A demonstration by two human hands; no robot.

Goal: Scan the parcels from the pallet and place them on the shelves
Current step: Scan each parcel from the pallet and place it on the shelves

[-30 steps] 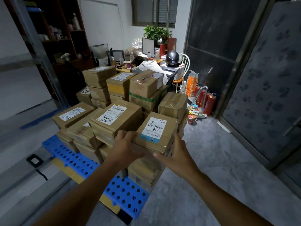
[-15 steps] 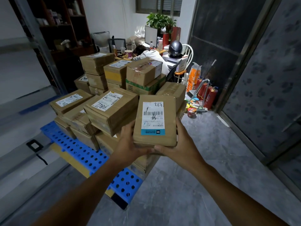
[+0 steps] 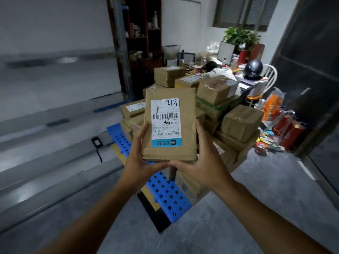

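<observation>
Both hands grasp one flat brown parcel (image 3: pixel 169 125), raised upright in the air over the near corner of the blue perforated pallet (image 3: pixel 165 195). The left hand (image 3: pixel 141 162) cups the parcel's lower left corner, thumb lying up the left edge. The right hand (image 3: pixel 200 162) cups the lower right corner, its thumb under the bottom edge and its fingers up the right side. The two thumbs nearly meet beneath the parcel. A white label (image 3: pixel 166 123) with a barcode, handwritten marks and a blue strip faces the camera, its print upside down.

The pallet lies on the grey floor (image 3: pixel 256 198) and carries the stacked parcels (image 3: pixel 216 99), brown boxes piled several high from its middle to its far edge. To the left runs grey shelving (image 3: pixel 55 114), blurred, with a small black device (image 3: pixel 96 142) and its cord on one board just beside the pallet's left edge.

Past the pallet's right edge stand red fire extinguishers (image 3: pixel 291 131) on the floor. Beyond the far edge is a cluttered worktop where a person in white (image 3: pixel 220 71) leans forward, with a dark helmet (image 3: pixel 254 70), a white chair (image 3: pixel 269 77) and a green plant (image 3: pixel 238 36) nearby. A dark bookcase (image 3: pixel 143 33) stands against the far wall.
</observation>
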